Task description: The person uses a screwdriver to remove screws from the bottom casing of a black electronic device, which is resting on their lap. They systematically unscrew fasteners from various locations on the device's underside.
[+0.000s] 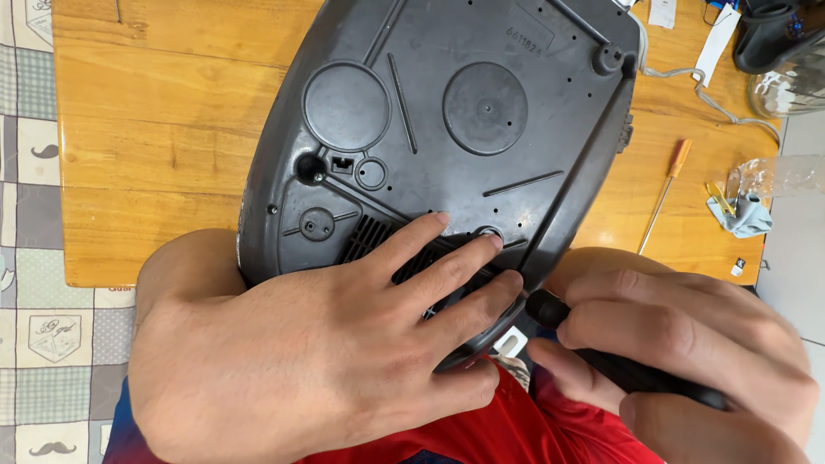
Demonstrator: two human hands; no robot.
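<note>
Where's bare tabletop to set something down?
Widest free patch: wooden table left of the grey appliance base. A smaller strip lies between the base and the orange-handled screwdriver. The far right corner is crowded: plastic bag, white cord. Left hand and right hand fill the near edge.

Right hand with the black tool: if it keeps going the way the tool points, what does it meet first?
The right hand aims the black tool up-left at the grey housing; it would likely meet its near rim beside the left hand fingertips, though depth is unclear.
</note>
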